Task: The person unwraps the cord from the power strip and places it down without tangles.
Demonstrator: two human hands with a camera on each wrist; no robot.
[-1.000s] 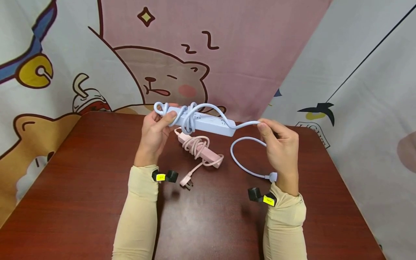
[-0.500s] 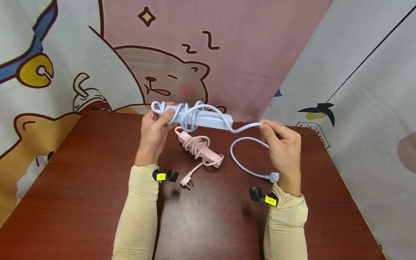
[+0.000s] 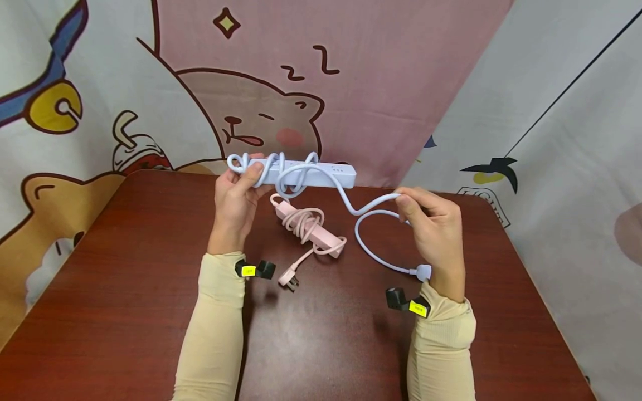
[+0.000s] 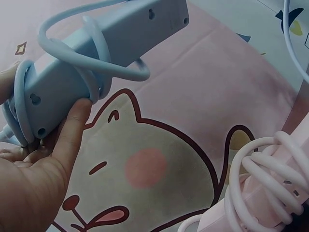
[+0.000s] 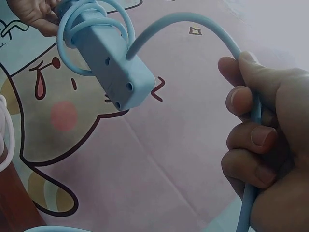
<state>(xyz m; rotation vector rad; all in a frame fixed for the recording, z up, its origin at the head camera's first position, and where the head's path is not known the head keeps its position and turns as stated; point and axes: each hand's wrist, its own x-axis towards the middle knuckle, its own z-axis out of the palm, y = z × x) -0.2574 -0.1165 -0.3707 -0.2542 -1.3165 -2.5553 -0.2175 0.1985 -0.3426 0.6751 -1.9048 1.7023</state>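
My left hand point(image 3: 236, 206) grips the left end of a light blue power strip point(image 3: 341, 174), held up over the back of the table. Its cord point(image 3: 293, 192) loops loosely around the strip several times. Off to the right, my right hand point(image 3: 433, 231) curls its fingers around the free part of that cord, thumb on top, as the right wrist view shows. Between strip and right hand the cord point(image 5: 188, 18) bends in a slack curve. Past the hand it drops into a loop on the table, ending in a light blue plug point(image 3: 423, 272).
A pink power strip point(image 3: 326, 242), wrapped in its own cord, lies on the table below the blue one. Its plug point(image 3: 288, 278) points toward the front. The brown table point(image 3: 321, 345) ends at a cartoon-printed curtain point(image 3: 381, 83).
The blue strip has risen slightly, moved left and turned more level. The cord between it and my right hand now sags lower. The pink strip stays in place.
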